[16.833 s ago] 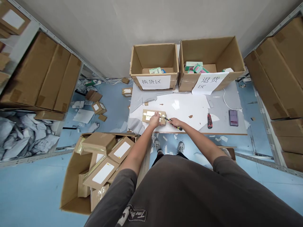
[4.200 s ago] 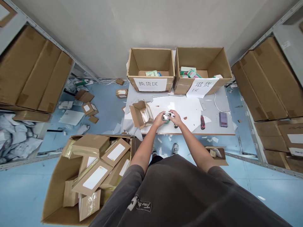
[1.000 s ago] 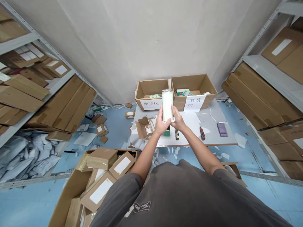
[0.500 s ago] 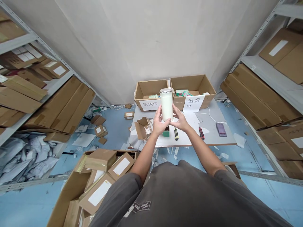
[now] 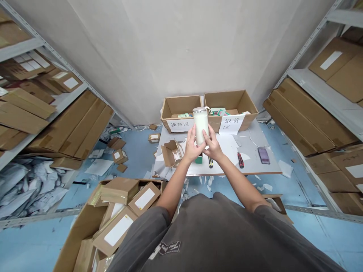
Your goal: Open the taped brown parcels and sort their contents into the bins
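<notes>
A pale green tumbler [image 5: 201, 126] with a silvery lid and a light cord loop stands upright between my hands, raised above the table [image 5: 227, 164]. My left hand [image 5: 191, 145] wraps its left side and base. On the other side, my right hand [image 5: 212, 146] grips it with the thumb across its front. Below my hands a small green box [image 5: 199, 159] is partly hidden. Close by lies a yellow-and-black utility knife [image 5: 210, 162]. To the left rests an opened small carton [image 5: 171, 154] with its flaps up.
Two labelled cartons, a left one [image 5: 181, 101] and a right one [image 5: 229, 99], stand at the table's back, holding small items. A red knife [image 5: 241, 160] and a blurred purple object [image 5: 263, 155] lie right. A large carton of parcels [image 5: 76, 223] stands at lower left. Shelves flank both sides.
The tumbler has shifted slightly right and down, still held in both hands. My right thumb has moved up from the tumbler's base onto its front.
</notes>
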